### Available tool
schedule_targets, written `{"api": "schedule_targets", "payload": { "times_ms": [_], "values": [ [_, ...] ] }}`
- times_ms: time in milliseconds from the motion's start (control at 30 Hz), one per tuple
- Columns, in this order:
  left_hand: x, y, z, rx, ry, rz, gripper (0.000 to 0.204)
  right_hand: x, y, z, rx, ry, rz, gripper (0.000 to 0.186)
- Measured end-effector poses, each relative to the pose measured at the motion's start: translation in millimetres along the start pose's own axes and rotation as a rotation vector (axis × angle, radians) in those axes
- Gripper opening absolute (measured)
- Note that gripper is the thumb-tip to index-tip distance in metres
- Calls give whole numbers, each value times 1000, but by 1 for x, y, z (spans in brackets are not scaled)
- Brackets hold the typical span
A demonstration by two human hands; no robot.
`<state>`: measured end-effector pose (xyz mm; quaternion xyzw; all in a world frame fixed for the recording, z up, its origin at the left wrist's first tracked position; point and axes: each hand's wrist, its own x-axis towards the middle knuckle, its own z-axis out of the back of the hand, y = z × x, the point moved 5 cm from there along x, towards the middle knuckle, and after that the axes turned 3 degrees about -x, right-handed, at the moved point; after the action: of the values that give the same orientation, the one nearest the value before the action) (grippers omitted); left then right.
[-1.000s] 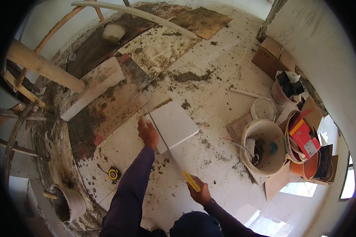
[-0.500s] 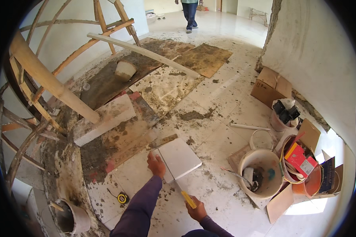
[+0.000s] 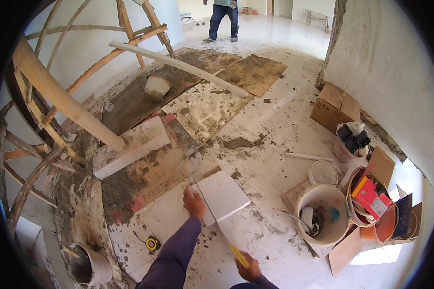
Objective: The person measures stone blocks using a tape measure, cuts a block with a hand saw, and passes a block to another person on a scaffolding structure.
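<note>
A flat white block (image 3: pixel 225 196) lies on the tiled floor in front of me. My left hand (image 3: pixel 194 204) grips its left end, fingers bent over it. A handsaw with a thin blade (image 3: pixel 223 230) and a yellow handle (image 3: pixel 240 257) lies across the block, close beside my left hand. My right hand (image 3: pixel 249 268) is closed around the handle, near the lower edge of the view. To the left of my left forearm, a yellow and black tape measure (image 3: pixel 152 243) rests on the floor with some tape out.
Buckets (image 3: pixel 321 192) of tools, a cardboard box (image 3: pixel 334 107) and a red carton (image 3: pixel 370 196) stand to the right. Timber props (image 3: pixel 67 96), a long block (image 3: pixel 132 144) and a tipped bucket (image 3: pixel 156 87) are on the left. A person (image 3: pixel 223 21) stands far off. Mortar crumbs litter the floor.
My right hand has drawn the saw back toward me and slightly right. My left hand stays on the block. The distant person's legs are now apart, and the whole view has shifted slightly.
</note>
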<state>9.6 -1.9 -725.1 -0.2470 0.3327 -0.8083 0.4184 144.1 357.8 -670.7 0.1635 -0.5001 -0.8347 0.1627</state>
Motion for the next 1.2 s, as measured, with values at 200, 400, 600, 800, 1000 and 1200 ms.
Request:
{"api": "schedule_targets", "payload": {
  "times_ms": [200, 400, 600, 800, 1000, 1200],
  "values": [
    [-11, -13, -9, -20, 28, -22, 50, -5, -23, 8, -2, -1, -14, 36],
    [-6, 3, -6, 9, 31, 30, 50, -6, -9, 1, 1, -27, 23, 37],
    [-4, -12, -4, -45, 25, -23, 51, -36, -20, 33, -47, 55, -103, 42],
    [-43, -5, 3, -49, -2, -20, 49, -84, -43, 24, 81, 96, -293, 57],
    [-54, -17, 8, -47, 40, -66, 47, -75, -21, 27, 76, 105, -294, 46],
    [-51, -9, 13, -72, 4, -123, 47, -88, -13, 29, 92, 113, -267, 44]
  ]
}}
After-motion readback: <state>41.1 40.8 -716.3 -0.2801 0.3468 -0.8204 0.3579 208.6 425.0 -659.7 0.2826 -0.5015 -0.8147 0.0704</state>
